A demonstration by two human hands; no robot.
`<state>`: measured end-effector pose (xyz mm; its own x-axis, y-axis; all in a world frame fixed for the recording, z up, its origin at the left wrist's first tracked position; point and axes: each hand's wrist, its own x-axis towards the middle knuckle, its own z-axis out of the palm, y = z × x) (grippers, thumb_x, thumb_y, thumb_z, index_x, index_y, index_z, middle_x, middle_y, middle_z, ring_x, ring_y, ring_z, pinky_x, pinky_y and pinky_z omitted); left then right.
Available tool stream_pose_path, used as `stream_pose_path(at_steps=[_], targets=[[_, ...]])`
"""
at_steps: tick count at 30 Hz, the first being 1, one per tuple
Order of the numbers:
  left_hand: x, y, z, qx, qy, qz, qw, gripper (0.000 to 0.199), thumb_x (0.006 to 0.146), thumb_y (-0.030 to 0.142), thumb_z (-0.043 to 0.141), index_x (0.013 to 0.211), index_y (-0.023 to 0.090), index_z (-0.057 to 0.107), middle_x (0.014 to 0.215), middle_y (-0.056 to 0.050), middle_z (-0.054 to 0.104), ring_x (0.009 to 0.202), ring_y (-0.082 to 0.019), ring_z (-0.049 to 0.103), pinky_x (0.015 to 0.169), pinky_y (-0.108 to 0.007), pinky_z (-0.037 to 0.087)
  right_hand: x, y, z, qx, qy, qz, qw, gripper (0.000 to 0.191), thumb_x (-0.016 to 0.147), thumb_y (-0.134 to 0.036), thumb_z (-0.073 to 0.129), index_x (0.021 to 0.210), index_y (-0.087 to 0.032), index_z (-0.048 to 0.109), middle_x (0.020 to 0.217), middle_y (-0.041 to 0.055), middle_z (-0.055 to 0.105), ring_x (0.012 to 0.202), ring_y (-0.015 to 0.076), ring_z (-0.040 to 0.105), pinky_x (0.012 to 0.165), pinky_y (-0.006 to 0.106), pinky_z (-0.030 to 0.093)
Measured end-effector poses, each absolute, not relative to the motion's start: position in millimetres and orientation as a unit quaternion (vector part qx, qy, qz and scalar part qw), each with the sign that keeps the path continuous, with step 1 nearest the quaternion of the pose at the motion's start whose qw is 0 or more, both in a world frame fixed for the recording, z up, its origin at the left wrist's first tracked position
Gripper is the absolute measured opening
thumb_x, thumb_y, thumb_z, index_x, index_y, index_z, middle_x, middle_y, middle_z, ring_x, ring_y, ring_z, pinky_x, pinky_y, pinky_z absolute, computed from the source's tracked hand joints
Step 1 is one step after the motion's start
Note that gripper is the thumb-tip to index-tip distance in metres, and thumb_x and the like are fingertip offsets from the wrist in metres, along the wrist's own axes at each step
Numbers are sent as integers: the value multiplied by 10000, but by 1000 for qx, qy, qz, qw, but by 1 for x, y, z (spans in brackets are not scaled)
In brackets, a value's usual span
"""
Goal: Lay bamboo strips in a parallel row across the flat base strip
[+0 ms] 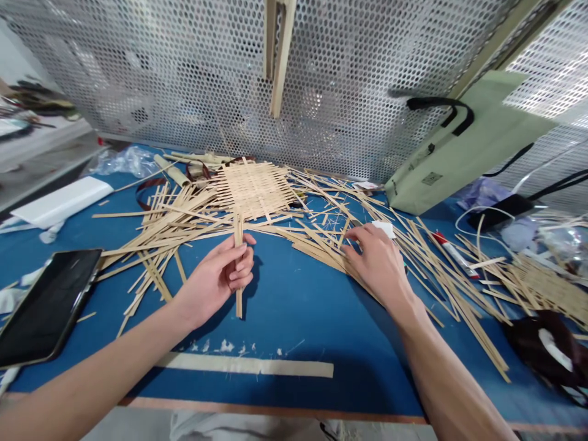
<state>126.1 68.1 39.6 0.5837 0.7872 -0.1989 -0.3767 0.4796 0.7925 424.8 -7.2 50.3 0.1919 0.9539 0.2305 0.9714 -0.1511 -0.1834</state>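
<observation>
Blue tabletop (294, 306), scattered strips (177, 223), perforated screen (193, 79) behind, left hand (225, 269) grasping strip bundle (238, 236) (right hand (379, 260), hold unclear)

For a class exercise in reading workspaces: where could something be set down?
The blue tabletop is bare between the left hand and right hand, behind the pale flat strip and white scraps; another patch lies between the strip's right end and the right forearm. Crowded: behind both hands, around the woven square and loose strips.
</observation>
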Motion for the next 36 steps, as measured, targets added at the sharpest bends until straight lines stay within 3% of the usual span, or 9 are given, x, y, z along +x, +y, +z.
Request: stream_pose_path(at_steps=[4, 10, 15, 18, 21, 27, 36], targets=[[125, 68, 39, 363, 283, 352, 815, 109, 981, 203, 630, 1087, 179, 632, 705, 39, 391, 572, -80, 273, 493, -190, 273, 412, -7, 45, -730, -674, 35, 106, 135, 984, -310, 606, 1061, -291, 714, 1121, 118, 730, 1061, 302, 676, 846, 407, 521], [126, 68, 41, 363, 291, 347, 814, 118, 976, 212, 635, 1088, 176, 625, 701, 42, 375, 573, -80, 256, 496, -197, 252, 412, -4, 35, -731, -675, 37, 95, 244, 993, -159, 517, 1095, -270, 709, 1141, 90, 745, 1065, 276, 686, 834, 362, 510], [125, 68, 41, 366, 292, 341, 815, 137, 977, 237, 638, 1097, 175, 615, 697, 47, 374, 570, -80, 248, 498, -199, 249, 417, -4, 33, -733, -670, 11, 114, 189, 967, -257, 626, 1140, -250, 703, 1185, 120, 721, 1169, 325, 649, 981, 432, 511], [125, 68, 42, 369, 294, 341, 813, 162, 969, 262, 659, 1097, 179, 608, 702, 49, 374, 571, -80, 249, 499, -199, 250, 415, -4, 33, -742, -662, -1, 103, 298, 936, -348, 696, 1217, -248, 680, 1251, 151, 694, 1208, 365, 619, 998, 484, 507], [125, 67, 41, 371, 294, 343, 811, 171, 964, 268, 669, 1095, 177, 606, 696, 51, 368, 573, -81, 248, 500, -201, 247, 414, -5, 33, -744, -660, 22, 101, 284, 943, -261, 641, 1223, -240, 684, 1205, 144, 716, 1181, 349, 634, 990, 469, 507], [125, 68, 39, 363, 294, 340, 816, 180, 952, 272, 681, 1089, 177, 612, 692, 55, 379, 565, -78, 252, 495, -198, 254, 411, -6, 35, -749, -654, 20, 102, 202, 908, -217, 605, 1057, -271, 731, 1147, 143, 717, 1148, 361, 630, 969, 483, 497], [125, 72, 34, 344, 293, 356, 818, 145, 980, 197, 600, 1083, 145, 687, 689, 28, 451, 559, -79, 335, 500, -190, 346, 409, 0, 34, -755, -648, 53, 86, 130, 862, -125, 616, 923, -223, 678, 977, 29, 748, 1035, 266, 671, 887, 374, 429]])
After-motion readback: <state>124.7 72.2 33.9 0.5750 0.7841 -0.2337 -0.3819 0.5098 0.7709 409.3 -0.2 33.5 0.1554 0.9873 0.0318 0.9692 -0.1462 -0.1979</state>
